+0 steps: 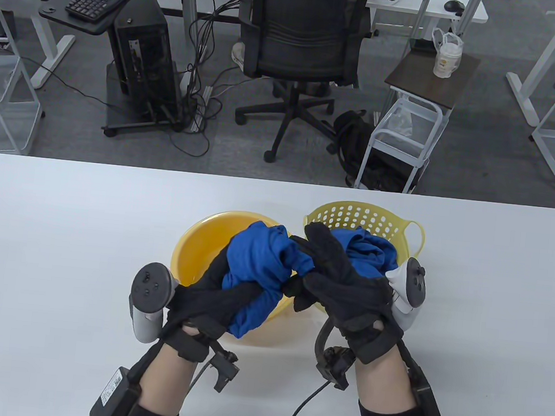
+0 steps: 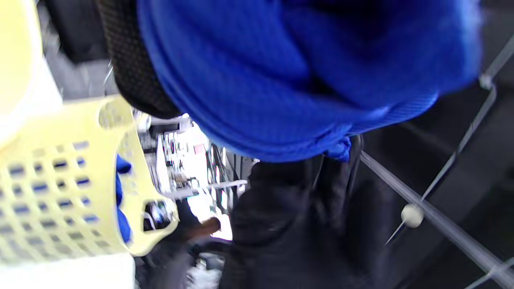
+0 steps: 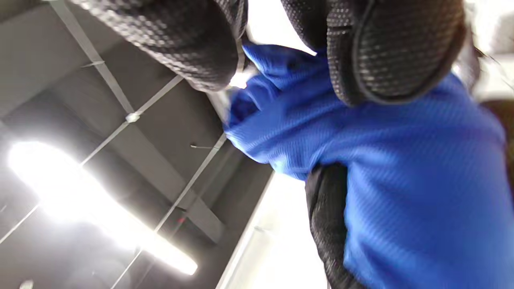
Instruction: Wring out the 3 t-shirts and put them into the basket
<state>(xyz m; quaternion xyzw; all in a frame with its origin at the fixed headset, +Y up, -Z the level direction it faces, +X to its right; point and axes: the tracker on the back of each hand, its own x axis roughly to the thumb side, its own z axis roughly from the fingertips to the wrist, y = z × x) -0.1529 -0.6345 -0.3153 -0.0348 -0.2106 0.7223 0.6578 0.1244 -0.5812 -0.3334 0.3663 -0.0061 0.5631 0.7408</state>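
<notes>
Blue t-shirt [image 1: 259, 265]: bunched into a thick roll, held above the desk [image 1: 58, 245] at lower centre of the table view, over the near rim of the yellow basin [image 1: 201, 240].

Left hand [image 1: 210, 294]: black glove, entering from the bottom edge left of centre, forearm angled up and to the right; fingers curled round the lower left end of the roll, gripping it. Tracker sits on the outer left side of the hand.

Right hand [image 1: 343, 288]: black glove, entering from the bottom edge right of centre, back of the hand towards the camera; fingers [image 3: 385, 52] wrapped round the right end of the roll, gripping it. The two hands nearly touch at mid-roll.

Yellow basket [image 1: 355, 218]: perforated, on the desk just right of the basin, above the right hand in the frame. Second blue t-shirt [image 1: 369, 248] lies inside it, partly hidden by the right hand.

Left wrist view: blurred; blue cloth fills the upper part, basket wall at lower left, possibly with more blue cloth showing through the holes.
</notes>
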